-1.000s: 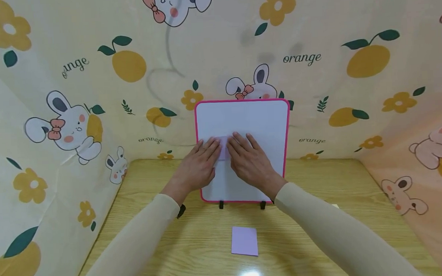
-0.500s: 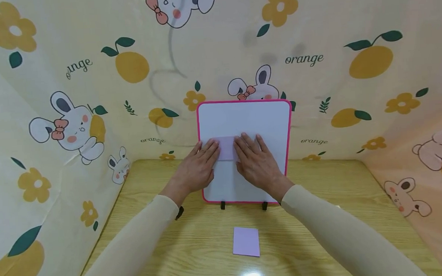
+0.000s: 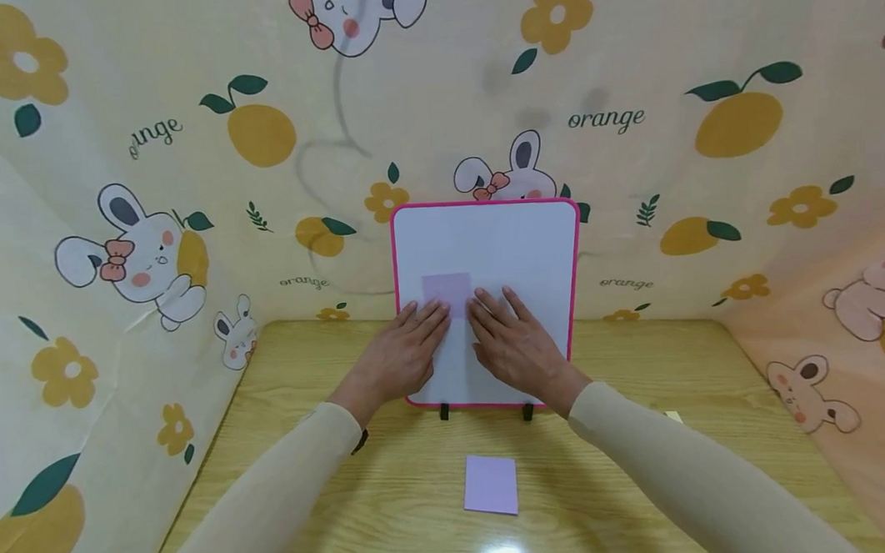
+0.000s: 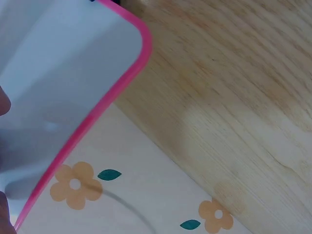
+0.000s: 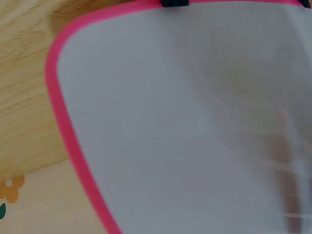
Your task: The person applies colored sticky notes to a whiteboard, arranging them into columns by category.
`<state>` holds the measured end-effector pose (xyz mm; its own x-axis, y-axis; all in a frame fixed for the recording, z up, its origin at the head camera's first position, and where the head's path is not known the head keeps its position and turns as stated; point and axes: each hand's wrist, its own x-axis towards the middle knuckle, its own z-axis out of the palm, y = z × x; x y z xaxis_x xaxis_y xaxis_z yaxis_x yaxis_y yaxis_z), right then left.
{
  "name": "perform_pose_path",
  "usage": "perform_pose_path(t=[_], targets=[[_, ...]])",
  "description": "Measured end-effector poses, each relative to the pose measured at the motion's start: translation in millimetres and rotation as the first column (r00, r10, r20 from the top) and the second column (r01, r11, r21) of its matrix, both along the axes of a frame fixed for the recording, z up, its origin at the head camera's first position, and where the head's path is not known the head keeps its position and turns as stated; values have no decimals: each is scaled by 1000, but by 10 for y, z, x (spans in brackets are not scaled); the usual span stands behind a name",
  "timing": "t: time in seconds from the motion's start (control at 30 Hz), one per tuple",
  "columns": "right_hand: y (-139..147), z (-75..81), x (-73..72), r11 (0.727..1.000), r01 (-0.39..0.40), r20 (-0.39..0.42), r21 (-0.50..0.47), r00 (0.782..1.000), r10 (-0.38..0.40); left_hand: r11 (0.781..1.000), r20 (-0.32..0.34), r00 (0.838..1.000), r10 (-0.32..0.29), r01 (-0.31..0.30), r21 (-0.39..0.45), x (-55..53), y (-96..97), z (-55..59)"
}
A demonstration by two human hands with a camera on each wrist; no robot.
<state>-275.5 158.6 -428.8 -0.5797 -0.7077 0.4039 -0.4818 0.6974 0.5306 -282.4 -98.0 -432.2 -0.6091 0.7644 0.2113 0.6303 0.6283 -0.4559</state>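
A white board (image 3: 512, 248) with a pink rim stands upright on small black feet. A pale purple sticky note (image 3: 446, 285) is on its left half. My left hand (image 3: 397, 354) lies with extended fingers over the note's lower left corner. Opposite it, the fingers of my right hand (image 3: 513, 339) rest against the board by the note's lower right edge. A purple pad of sticky notes (image 3: 490, 484) lies on the table in front. In the left wrist view, only bits of my left hand (image 4: 4, 101) show at the edge; the right wrist view shows blurred shapes over the board (image 5: 136, 107).
The wooden table (image 3: 409, 495) ends at a patterned cloth (image 3: 624, 158) close behind the board. A small black object (image 3: 360, 442) is partly hidden by my left sleeve. Behind my right sleeve, a pale yellow corner (image 3: 673, 416) peeks out.
My hands were close together over the note; the right hand then slid right. Now both hands are lower on the board, and more of the note shows. The purple pad stays put.
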Motion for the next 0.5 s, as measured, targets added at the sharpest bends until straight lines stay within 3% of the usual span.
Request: perform_pose_path(t=[0.17,0.37,0.5], targets=[[-110,98,-62,994,-58,-25,-92,998,56,999,-19,999,-32,33,17,0,-26,-27],[-237,215,-123,997,70,69,-41,995,-67,999,5,1000,-19,19,40,18,5,30],[-236,217,-121,994,108,92,-6,990,-107,996,-7,1000,13,-12,86,3,5,130]])
